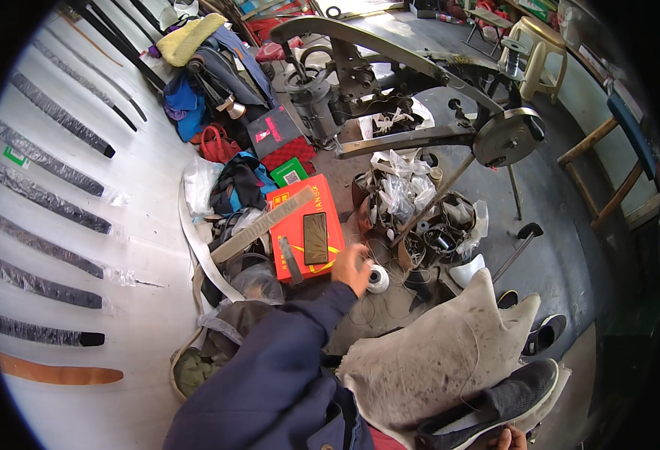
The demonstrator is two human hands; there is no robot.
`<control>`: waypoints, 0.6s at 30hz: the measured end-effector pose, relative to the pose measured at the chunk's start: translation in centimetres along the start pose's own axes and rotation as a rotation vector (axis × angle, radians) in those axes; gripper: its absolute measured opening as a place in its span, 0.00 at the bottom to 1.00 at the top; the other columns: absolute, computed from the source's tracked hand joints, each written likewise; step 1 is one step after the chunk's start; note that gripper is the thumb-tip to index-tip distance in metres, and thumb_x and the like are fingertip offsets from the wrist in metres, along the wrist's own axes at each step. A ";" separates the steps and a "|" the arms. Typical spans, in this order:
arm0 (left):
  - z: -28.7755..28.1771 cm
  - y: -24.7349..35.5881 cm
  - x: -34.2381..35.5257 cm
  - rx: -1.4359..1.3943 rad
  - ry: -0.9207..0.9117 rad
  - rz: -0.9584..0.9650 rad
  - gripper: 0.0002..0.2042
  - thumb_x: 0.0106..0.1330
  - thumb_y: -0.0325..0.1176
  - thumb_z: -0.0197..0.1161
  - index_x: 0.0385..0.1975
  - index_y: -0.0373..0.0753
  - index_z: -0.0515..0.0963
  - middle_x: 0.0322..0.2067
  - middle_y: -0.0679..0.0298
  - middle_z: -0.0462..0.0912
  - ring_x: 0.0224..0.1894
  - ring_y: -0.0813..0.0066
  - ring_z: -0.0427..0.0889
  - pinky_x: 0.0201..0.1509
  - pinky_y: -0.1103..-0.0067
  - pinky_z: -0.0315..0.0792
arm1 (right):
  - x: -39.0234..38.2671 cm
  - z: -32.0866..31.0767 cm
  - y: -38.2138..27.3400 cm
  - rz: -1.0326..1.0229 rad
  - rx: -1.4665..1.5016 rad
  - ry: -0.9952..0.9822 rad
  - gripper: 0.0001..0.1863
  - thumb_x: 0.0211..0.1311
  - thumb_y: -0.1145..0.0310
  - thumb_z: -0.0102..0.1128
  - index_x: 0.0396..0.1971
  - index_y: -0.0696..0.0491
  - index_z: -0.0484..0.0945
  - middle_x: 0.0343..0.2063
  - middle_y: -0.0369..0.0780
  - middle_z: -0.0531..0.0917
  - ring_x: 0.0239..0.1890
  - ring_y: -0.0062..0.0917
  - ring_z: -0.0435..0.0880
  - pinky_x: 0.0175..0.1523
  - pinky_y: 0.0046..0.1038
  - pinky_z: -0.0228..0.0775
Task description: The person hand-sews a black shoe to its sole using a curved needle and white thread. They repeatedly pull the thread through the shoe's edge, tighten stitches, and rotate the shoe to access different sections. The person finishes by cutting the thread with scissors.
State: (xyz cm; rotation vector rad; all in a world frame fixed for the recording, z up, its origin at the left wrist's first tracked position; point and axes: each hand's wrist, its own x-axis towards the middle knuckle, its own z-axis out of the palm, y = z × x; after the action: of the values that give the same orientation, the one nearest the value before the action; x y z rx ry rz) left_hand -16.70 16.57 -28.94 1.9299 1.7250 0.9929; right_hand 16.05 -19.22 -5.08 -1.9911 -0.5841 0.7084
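Note:
My left hand (351,270) reaches out beside a white spool of thread (377,280), its fingers apart and nothing visible in them. Just left of it, a phone (316,238) lies on a red box (280,204). A black slip-on shoe (521,390) with a pale sole lies tilted on the stained beige cloth (427,352) over my lap. Below that sole, at the lower edge, my right hand (508,438) shows only its fingers, pinched together; what they hold is too small to make out. One thin thread runs across the cloth toward the shoe.
A hand-cranked shoe-stitching machine (390,82) stands ahead, above containers of spools and small parts (439,238). More dark shoes (546,334) sit on the floor at right. Wrapped dark strips (52,169) line the white surface at left. Bags (240,184) and a stool (544,56) stand farther off.

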 end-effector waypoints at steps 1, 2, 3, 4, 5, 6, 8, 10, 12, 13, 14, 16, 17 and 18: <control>-0.3 2.6 -0.9 -0.097 -0.083 0.071 0.14 0.59 0.30 0.70 0.45 0.40 0.79 0.44 0.56 0.83 0.51 0.51 0.80 0.57 0.64 0.73 | -0.1 0.0 0.1 -0.022 0.017 0.002 0.09 0.71 0.69 0.65 0.41 0.60 0.86 0.23 0.36 0.85 0.21 0.13 0.73 0.28 0.16 0.64; -0.7 5.5 -1.8 -0.214 -0.102 0.140 0.11 0.61 0.30 0.69 0.43 0.40 0.80 0.41 0.55 0.83 0.48 0.52 0.80 0.54 0.65 0.73 | -0.2 0.0 0.2 -0.042 0.034 0.003 0.09 0.71 0.69 0.65 0.41 0.60 0.85 0.23 0.37 0.85 0.21 0.13 0.73 0.28 0.16 0.64; -1.3 8.4 -2.5 -0.317 -0.135 0.196 0.08 0.62 0.29 0.68 0.40 0.39 0.81 0.39 0.55 0.83 0.46 0.53 0.81 0.51 0.67 0.74 | -0.3 0.0 0.3 -0.062 0.050 0.004 0.09 0.71 0.70 0.65 0.41 0.60 0.85 0.23 0.37 0.85 0.21 0.13 0.74 0.28 0.17 0.64; -2.1 11.1 -3.0 -0.394 -0.192 0.242 0.07 0.63 0.29 0.67 0.38 0.39 0.80 0.37 0.56 0.82 0.43 0.54 0.81 0.48 0.68 0.74 | -0.3 -0.1 0.4 -0.087 0.047 -0.028 0.09 0.71 0.70 0.64 0.42 0.61 0.85 0.23 0.37 0.85 0.21 0.14 0.73 0.28 0.17 0.65; -3.0 13.8 -3.4 -0.472 -0.250 0.290 0.05 0.64 0.29 0.67 0.37 0.39 0.80 0.35 0.56 0.82 0.41 0.54 0.81 0.45 0.69 0.75 | -0.4 -0.2 0.5 -0.092 0.054 -0.031 0.09 0.71 0.70 0.64 0.42 0.61 0.85 0.24 0.37 0.85 0.21 0.14 0.73 0.28 0.17 0.65; -4.1 16.4 -3.9 -0.532 -0.326 0.353 0.04 0.65 0.29 0.66 0.35 0.38 0.79 0.34 0.57 0.81 0.39 0.55 0.80 0.44 0.69 0.74 | -0.5 -0.2 0.6 -0.096 0.062 -0.032 0.09 0.71 0.71 0.64 0.43 0.61 0.85 0.24 0.37 0.85 0.21 0.14 0.73 0.29 0.17 0.65; -6.3 20.9 -5.1 -0.707 -0.520 0.483 0.03 0.65 0.28 0.65 0.32 0.38 0.78 0.31 0.58 0.79 0.36 0.56 0.80 0.40 0.69 0.74 | -0.7 -0.3 0.7 -0.101 0.093 -0.020 0.09 0.72 0.71 0.64 0.43 0.62 0.85 0.24 0.37 0.85 0.22 0.14 0.73 0.29 0.17 0.65; -7.9 24.1 -6.6 -0.869 -0.687 0.599 0.04 0.65 0.28 0.65 0.31 0.39 0.77 0.29 0.59 0.78 0.34 0.58 0.80 0.37 0.69 0.73 | -0.8 -0.5 0.9 -0.141 0.088 -0.033 0.09 0.72 0.71 0.64 0.42 0.61 0.85 0.24 0.37 0.85 0.22 0.14 0.73 0.29 0.17 0.65; -8.1 25.5 -7.9 -0.845 -0.731 0.737 0.04 0.65 0.28 0.65 0.30 0.39 0.77 0.29 0.59 0.77 0.31 0.59 0.79 0.34 0.70 0.73 | -1.0 -0.6 1.1 -0.149 0.128 -0.043 0.09 0.72 0.71 0.63 0.42 0.61 0.86 0.25 0.37 0.85 0.22 0.14 0.73 0.29 0.17 0.64; -7.7 24.9 -8.0 -0.831 -0.668 0.671 0.04 0.66 0.29 0.65 0.30 0.39 0.77 0.28 0.60 0.77 0.31 0.61 0.79 0.34 0.71 0.73 | -1.1 -0.6 1.3 -0.160 0.118 -0.036 0.09 0.72 0.71 0.63 0.42 0.61 0.86 0.25 0.37 0.85 0.22 0.14 0.73 0.29 0.17 0.65; -7.0 23.8 -7.9 -0.804 -0.629 0.615 0.05 0.66 0.29 0.65 0.30 0.39 0.77 0.28 0.61 0.77 0.31 0.63 0.79 0.34 0.72 0.73 | -1.2 -0.7 1.5 -0.170 0.108 -0.025 0.09 0.72 0.71 0.63 0.42 0.61 0.86 0.25 0.37 0.85 0.22 0.14 0.73 0.29 0.17 0.65; -4.7 20.0 -7.3 -0.711 -0.525 0.362 0.05 0.67 0.31 0.65 0.31 0.39 0.78 0.28 0.62 0.78 0.30 0.68 0.79 0.34 0.74 0.72 | -1.3 -0.8 1.9 -0.189 0.123 -0.010 0.09 0.72 0.71 0.64 0.43 0.61 0.86 0.25 0.37 0.86 0.21 0.13 0.73 0.29 0.17 0.64; -3.3 17.3 -6.5 -0.648 -0.463 0.168 0.05 0.68 0.31 0.65 0.32 0.39 0.79 0.28 0.63 0.78 0.30 0.71 0.78 0.34 0.76 0.71 | -1.5 -0.9 2.0 -0.186 0.114 -0.002 0.09 0.72 0.71 0.64 0.44 0.61 0.86 0.25 0.37 0.86 0.21 0.13 0.73 0.28 0.16 0.64; -1.9 14.0 -5.1 -0.580 -0.333 0.087 0.06 0.67 0.33 0.66 0.33 0.39 0.79 0.28 0.64 0.79 0.30 0.74 0.78 0.34 0.77 0.70 | -1.6 -1.0 2.2 -0.182 0.104 0.002 0.10 0.72 0.71 0.64 0.44 0.61 0.86 0.25 0.37 0.86 0.21 0.13 0.72 0.28 0.16 0.64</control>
State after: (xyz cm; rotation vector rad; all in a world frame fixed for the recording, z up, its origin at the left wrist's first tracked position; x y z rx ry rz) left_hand -8.13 8.68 -19.39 1.6719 1.0318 0.9929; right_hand 15.86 -21.85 -6.20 -1.8158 -0.7034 0.6121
